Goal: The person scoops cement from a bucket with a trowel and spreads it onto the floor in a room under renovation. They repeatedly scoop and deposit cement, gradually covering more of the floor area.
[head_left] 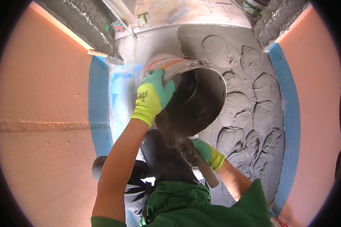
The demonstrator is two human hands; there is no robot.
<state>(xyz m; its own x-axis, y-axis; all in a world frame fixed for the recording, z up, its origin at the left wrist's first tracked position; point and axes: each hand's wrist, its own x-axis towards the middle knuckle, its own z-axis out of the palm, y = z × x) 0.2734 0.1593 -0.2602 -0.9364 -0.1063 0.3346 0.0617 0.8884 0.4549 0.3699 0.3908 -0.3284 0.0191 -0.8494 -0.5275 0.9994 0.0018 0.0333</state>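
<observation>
My left hand (152, 94), in a green and yellow glove, grips the rim of a tipped bucket (201, 98) whose dark inside faces me. My right hand (202, 153), gloved the same, is closed on a wooden tool handle (207, 174) just below the bucket's mouth; the tool's working end is hidden by the bucket and my knee. Wet grey mortar (250, 113) lies in lumpy patches on the floor to the right of the bucket.
Orange walls (41, 113) with blue bands (99, 113) along their base close in on both sides. A trowel with a wooden handle (104, 56) lies at the left wall's foot. Grey block work (87, 22) and small tools sit at the far end.
</observation>
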